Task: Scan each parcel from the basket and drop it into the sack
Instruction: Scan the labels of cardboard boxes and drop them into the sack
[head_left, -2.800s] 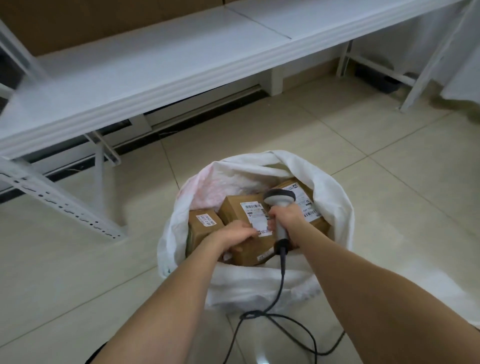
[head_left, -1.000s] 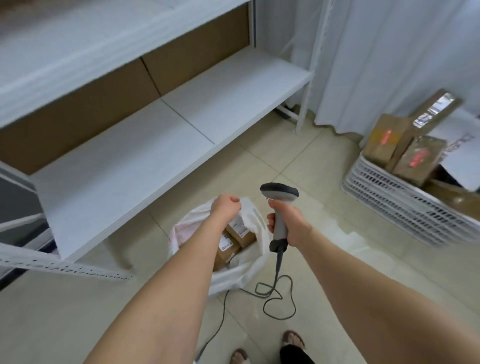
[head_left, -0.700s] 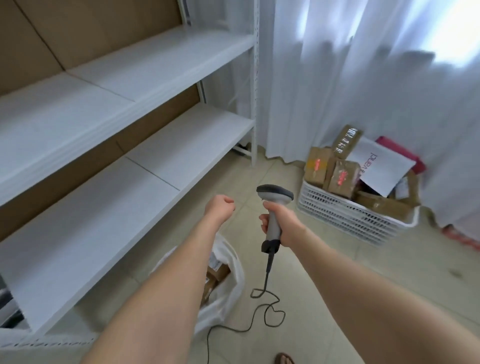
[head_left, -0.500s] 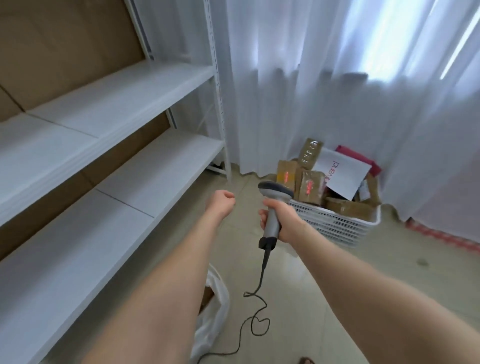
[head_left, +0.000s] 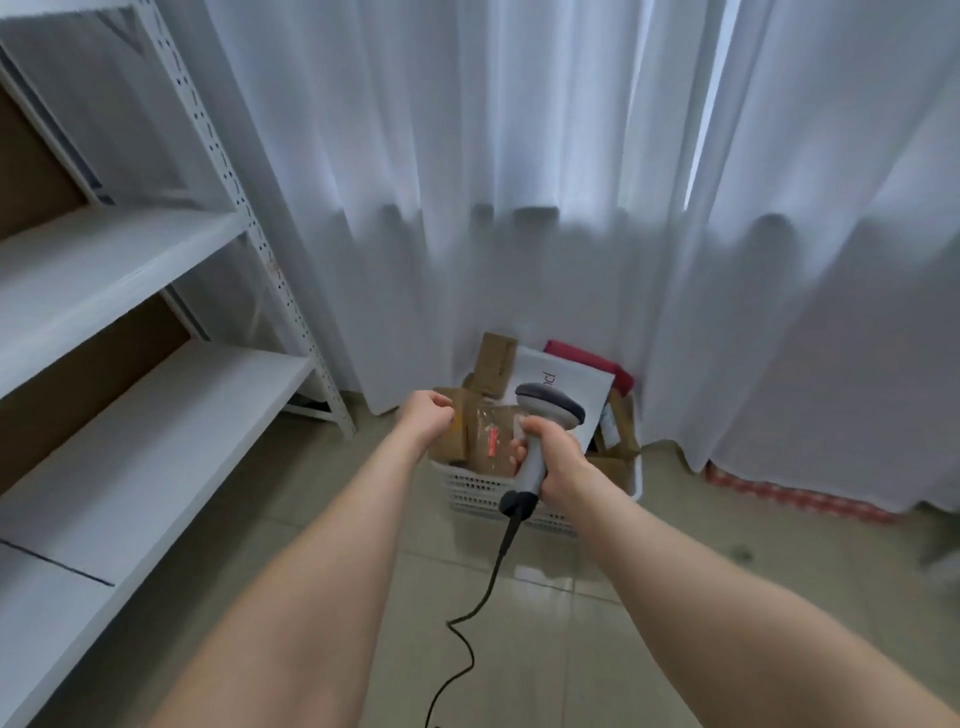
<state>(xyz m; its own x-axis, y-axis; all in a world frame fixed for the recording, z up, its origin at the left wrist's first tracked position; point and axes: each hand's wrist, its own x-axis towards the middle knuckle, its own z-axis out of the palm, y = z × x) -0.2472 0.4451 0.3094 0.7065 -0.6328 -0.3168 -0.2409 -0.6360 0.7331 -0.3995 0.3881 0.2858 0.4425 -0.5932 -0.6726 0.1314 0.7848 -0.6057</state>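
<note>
Fetching a parcel is the step in hand: left hand (head_left: 423, 413), grip curled on nothing, hangs at the left edge of the basket (head_left: 483, 493) of parcels (head_left: 493, 441) on the floor (head_left: 571, 649) by the curtain (head_left: 519, 208) — right hand (head_left: 553, 457) clasps the scanner (head_left: 549, 404) — next, lift one out, label up.

Parcels (head_left: 491, 444) in basket (head_left: 475, 493) before curtain (head_left: 519, 208), shelf unit (head_left: 156, 415) to L.
</note>
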